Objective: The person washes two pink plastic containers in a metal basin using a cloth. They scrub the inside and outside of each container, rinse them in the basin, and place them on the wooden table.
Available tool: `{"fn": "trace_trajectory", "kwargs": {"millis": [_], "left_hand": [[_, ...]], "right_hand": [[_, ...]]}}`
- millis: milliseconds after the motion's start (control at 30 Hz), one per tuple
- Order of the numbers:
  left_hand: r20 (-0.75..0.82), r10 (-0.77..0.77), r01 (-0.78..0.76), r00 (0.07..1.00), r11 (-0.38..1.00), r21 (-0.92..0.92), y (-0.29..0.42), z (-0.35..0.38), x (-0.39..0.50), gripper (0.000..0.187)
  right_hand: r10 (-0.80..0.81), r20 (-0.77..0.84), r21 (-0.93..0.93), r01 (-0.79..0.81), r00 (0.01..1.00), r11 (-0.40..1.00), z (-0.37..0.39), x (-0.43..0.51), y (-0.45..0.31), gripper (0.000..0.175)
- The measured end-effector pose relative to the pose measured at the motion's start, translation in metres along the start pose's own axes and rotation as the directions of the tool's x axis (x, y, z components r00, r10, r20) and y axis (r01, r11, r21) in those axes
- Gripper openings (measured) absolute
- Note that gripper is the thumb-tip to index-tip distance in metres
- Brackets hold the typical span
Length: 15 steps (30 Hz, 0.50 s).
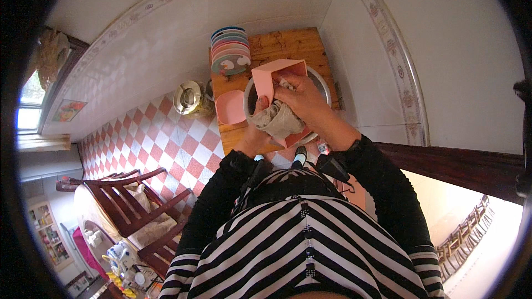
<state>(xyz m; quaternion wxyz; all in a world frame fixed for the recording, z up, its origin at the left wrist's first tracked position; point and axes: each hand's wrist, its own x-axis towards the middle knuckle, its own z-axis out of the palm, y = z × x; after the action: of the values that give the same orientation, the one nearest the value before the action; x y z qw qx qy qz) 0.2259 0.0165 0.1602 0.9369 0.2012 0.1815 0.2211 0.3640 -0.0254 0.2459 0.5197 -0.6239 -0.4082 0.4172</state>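
Note:
A pink plastic box-like holder (pixel 266 81) is tilted over a round metal basin (pixel 323 87) on the wooden table (pixel 282 45). My left hand (pixel 255 135) grips the holder from the left side, thumb on its edge; most of its fingers are hidden behind a damp greyish cloth (pixel 280 122). With my right hand (pixel 305 97) I press the bunched cloth against the holder's inner side. A lower corner of the holder shows below the cloth. What the basin contains is mostly hidden.
A stack of colourful plates (pixel 230 52) stands at the table's back left. Nearer lies a pink rounded-square piece (pixel 230 107). A shiny metal-topped container (pixel 187 97) stands left of the table. Tiled walls (pixel 374 70) close off the back and right. Wooden chairs (pixel 129 207) stand lower left.

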Motion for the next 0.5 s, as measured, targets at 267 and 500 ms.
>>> {"fn": "trace_trajectory", "kwargs": {"millis": [267,500], "left_hand": [[0.064,0.014,-0.02,0.998,0.996,0.089,0.002,0.0,0.011,0.067],[0.08,-0.09,0.099,0.993,0.988,-0.115,0.001,0.013,0.002,0.061]], "right_hand": [[0.086,0.074,0.203,-0.099,0.994,0.974,-0.001,-0.011,-0.005,0.03],[0.005,0.132,-0.188,0.02,0.991,0.982,-0.009,0.0,0.018,0.039]]}}
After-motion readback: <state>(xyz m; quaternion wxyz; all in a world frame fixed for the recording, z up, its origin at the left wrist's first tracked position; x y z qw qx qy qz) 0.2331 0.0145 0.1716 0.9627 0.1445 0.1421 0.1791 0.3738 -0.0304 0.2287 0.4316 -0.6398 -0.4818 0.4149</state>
